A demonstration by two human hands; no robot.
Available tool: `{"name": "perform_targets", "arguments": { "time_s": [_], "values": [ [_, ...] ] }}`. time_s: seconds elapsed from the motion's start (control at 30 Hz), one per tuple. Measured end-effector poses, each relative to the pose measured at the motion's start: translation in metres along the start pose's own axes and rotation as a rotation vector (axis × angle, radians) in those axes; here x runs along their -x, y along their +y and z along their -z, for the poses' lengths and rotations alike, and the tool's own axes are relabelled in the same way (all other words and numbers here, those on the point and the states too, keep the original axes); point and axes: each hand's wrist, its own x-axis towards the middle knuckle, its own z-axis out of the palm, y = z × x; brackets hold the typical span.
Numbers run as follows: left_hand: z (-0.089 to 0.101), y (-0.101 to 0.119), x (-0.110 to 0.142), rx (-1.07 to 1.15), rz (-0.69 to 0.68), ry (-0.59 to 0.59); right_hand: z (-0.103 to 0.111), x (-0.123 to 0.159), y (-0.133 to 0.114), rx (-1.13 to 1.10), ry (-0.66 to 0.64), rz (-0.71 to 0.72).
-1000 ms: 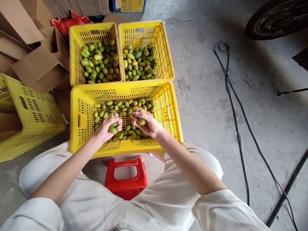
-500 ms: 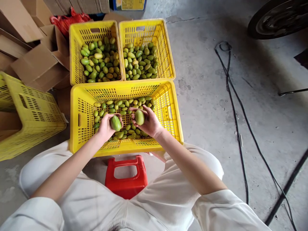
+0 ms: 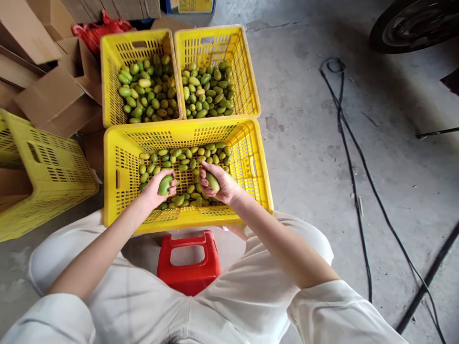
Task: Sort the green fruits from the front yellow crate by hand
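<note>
My left hand (image 3: 155, 189) is closed around a green oval fruit (image 3: 165, 185), its fingers wrapped over the far side. A paler green oval fruit (image 3: 213, 182) sits in my right hand (image 3: 225, 185), with the fingers curled round it. Both hands are apart, over the near yellow crate (image 3: 186, 125). On that crate's slotted bottom lie many green and yellowish fruits (image 3: 182, 167) of the same shape, spread in a loose ring with bare slots in the middle. My hands hide some of them.
Behind stand two yellow crates, the left (image 3: 140, 34) and right (image 3: 253, 71), both holding similar fruit. Another yellow crate (image 3: 60, 167) and cardboard boxes (image 3: 53, 98) are at left. A red stool (image 3: 189, 274) is between my knees. Black cables (image 3: 353, 191) cross the floor near a wheel (image 3: 405, 28).
My fingers have closed over both fruits, which lay on looser, more open palms before. The right fruit has tilted and is more covered; the left hand has turned slightly.
</note>
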Motion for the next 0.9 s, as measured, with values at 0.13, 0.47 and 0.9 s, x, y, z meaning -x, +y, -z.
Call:
{"name": "perform_targets", "arguments": {
  "time_s": [0.13, 0.47, 0.9],
  "values": [
    [-0.001, 0.0, -0.002, 0.017, 0.066, 0.083, -0.002, 0.001, 0.0, 0.027, -0.017, 0.031],
    [0.001, -0.003, -0.004, 0.046, -0.064, 0.011, -0.01, 0.004, 0.001, -0.124, 0.111, 0.202],
    [0.003, 0.002, -0.004, 0.073, -0.006, 0.03, -0.008, 0.002, 0.0, -0.158, 0.057, 0.156]
  ]
}}
